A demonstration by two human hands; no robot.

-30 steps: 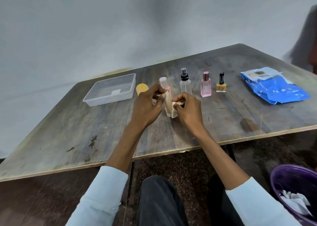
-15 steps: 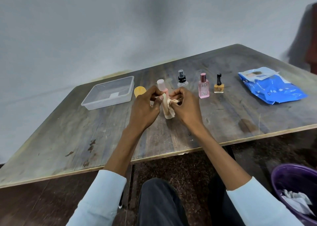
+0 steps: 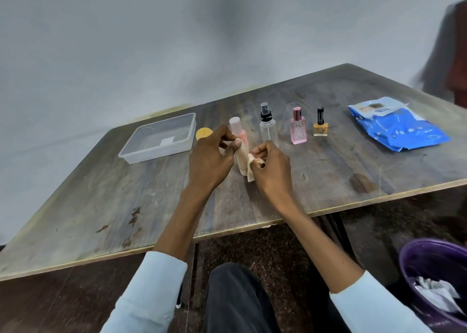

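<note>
A slim pink bottle (image 3: 240,135) with a pale cap stands upright on the wooden table (image 3: 126,201). My left hand (image 3: 209,158) grips it from the left, thumb on its side. My right hand (image 3: 271,167) pinches a small crumpled cream wipe (image 3: 250,171) against the bottle's lower right side. The bottle's lower part is partly hidden by the wipe and my fingers.
Behind my hands stand a clear spray bottle (image 3: 268,128), a pink perfume bottle (image 3: 298,128) and a yellow nail polish bottle (image 3: 320,125). A clear plastic tray (image 3: 159,136) and a yellow lid (image 3: 204,133) lie left. A blue wipes pack (image 3: 396,128) lies right. A purple bin (image 3: 434,282) sits on the floor.
My right hand with the wipe has shifted slightly along the bottle's side. The left hand keeps its grip on the bottle. The camera view shifted a little.
</note>
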